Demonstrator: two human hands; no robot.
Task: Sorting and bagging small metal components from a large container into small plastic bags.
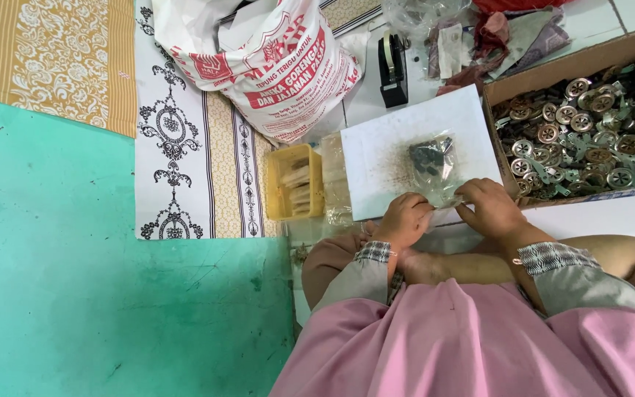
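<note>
Teal floor [112,294] takes up the whole left side, bare, lots of room there. Patterned cloth [185,147] lies next to it, w/ a big white sack with red print [273,66] on top. Cardboard box [626,51] at far right, packed w/ round metal parts [589,140]; its near edge sits just beside the right hand. White board [376,158] serves as the surface, smudged dark in the middle, box touching its right edge. Yellow tray [293,182] just left of the board; black tape dispenser [392,70] beyond it.

Clear plastic bag [435,165] lies on the board, dark small parts inside. Both hands at the bag's near edge: left hand [404,219] fingers curled, pinching the bag edge; right hand [490,207] fingers bent down, pressed on the same edge. Hands near each other, small gap between.
</note>
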